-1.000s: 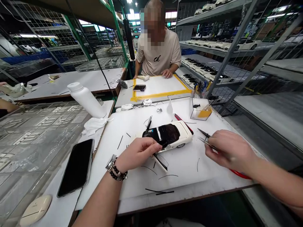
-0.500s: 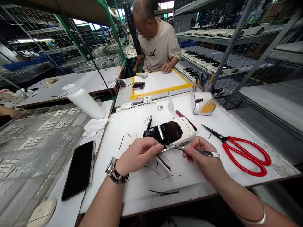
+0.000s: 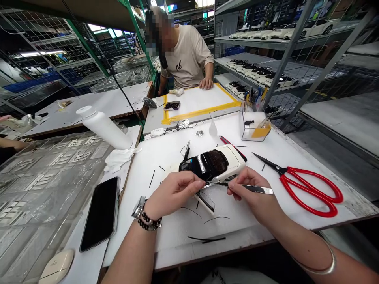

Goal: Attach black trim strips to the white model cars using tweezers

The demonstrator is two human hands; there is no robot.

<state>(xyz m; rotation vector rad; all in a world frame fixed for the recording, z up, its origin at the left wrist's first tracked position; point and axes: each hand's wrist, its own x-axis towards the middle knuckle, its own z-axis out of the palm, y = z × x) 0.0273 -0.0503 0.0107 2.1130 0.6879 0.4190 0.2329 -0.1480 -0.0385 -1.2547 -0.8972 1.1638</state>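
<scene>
A cream and black model car (image 3: 213, 161) sits on the white work surface with its doors swung out. In my right hand (image 3: 250, 185) is a pair of metal tweezers (image 3: 257, 189), its tips pointing left along the car's near side. The fingers of my left hand (image 3: 177, 190) are pinched close to the tweezer tips; what they hold, if anything, is hidden. Below my left fingertips the near door (image 3: 207, 204) sticks out toward me. Thin black strips (image 3: 206, 239) lie around the car.
Red-handled scissors (image 3: 310, 189) lie at the right, a red cutter (image 3: 226, 141) behind the car. A clear box (image 3: 255, 126) stands at the back right. A phone (image 3: 100, 213) and a white bottle (image 3: 103, 127) are at the left. A co-worker (image 3: 189, 55) stands beyond the table.
My right hand and the tweezers have shifted very slightly left; my left hand stays in place. Across the table, the co-worker has leaned to the left.
</scene>
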